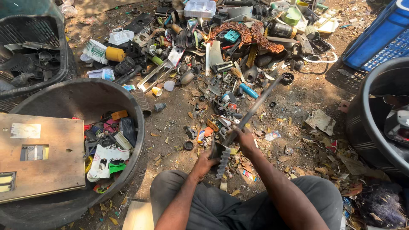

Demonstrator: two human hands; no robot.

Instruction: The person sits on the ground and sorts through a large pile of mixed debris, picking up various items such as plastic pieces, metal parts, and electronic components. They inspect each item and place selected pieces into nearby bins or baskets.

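Note:
I sit on dirt ground with my knees in dark trousers at the bottom of the view. My right hand (246, 138) grips a long dark rod (260, 98) that slants up to the right and ends in a round black cap (287, 78). My left hand (204, 164) holds the rod's lower end, where a grey ribbed plastic piece (222, 159) sticks out downward. Both hands are closed on this one long part, just above the littered ground.
A large black tub (138, 127) at left holds mixed plastic scrap, with a brown flat panel (40, 157) lying across it. A heap of plastic junk (213, 38) spreads ahead. Another black tub (370, 123) and a blue crate (379, 36) stand at right.

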